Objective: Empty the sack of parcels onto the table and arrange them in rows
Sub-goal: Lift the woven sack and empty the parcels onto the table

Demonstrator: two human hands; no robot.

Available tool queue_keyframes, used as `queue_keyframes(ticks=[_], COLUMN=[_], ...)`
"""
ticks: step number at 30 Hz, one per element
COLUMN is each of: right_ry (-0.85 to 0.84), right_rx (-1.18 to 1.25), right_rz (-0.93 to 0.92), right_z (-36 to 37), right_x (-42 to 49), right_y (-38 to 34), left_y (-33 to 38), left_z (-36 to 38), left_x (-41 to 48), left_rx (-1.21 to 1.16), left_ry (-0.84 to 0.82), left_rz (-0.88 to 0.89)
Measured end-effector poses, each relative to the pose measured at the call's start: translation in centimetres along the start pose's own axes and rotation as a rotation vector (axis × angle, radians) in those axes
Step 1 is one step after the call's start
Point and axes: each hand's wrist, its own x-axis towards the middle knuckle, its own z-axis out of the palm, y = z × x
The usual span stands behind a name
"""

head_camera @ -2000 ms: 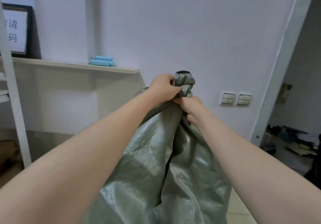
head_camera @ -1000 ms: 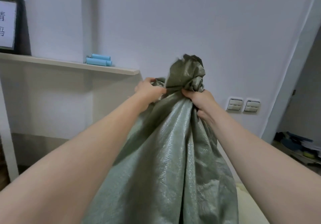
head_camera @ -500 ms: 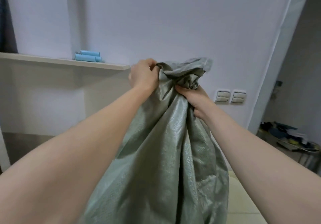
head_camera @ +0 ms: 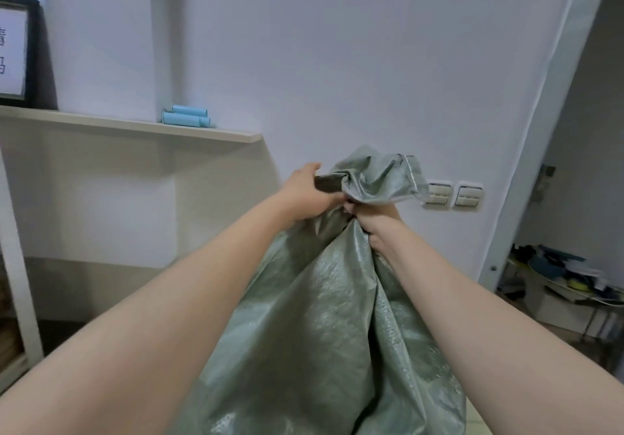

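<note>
Our left hand [head_camera: 305, 194] grips the loose mouth of the sack [head_camera: 320, 316], right hand [head_camera: 378, 223] clenches the neck below; sack hangs between our arms. We judge this the opening step; next, upend it over the bench.

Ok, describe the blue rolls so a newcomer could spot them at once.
Find the long pale shelf at the left. Towards its right end lie the blue rolls, stacked sideways; unlike the black-framed sign far left, they are pale-blue cylinders.
</note>
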Motion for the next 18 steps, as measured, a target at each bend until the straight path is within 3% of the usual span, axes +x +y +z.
queue_keyframes(ticks=[2,4,7,10,18], right_ry=[0.061,0.085,0.131,0.180,0.096], right_rx=[0.082,0.156,0.276,0.338,0.411], right_rz=[0.049,0.071,0.077,0.055,-0.214], right_z=[-0.8,-1.0,-0.6,0.1,0.9], right_x=[-0.2,-0.5,0.0,0.8,3.0], right_y=[-0.3,-0.7,-1.0,-1.9,-8.3], left_y=[-2.4,-4.0,-3.5,-2.1,2.2], left_z=[-0.1,0.6,1.7,2.0,-0.5], left_x=[0.0,0.3,1.3,2.7,7.0], left_rx=[0.062,-0.070,-0.291,-0.294,-0.393], left_ry=[-0.037,-0.010,0.130,0.267,0.516], left_rz=[-0.092,-0.123,-0.075,-0.052,0.037])
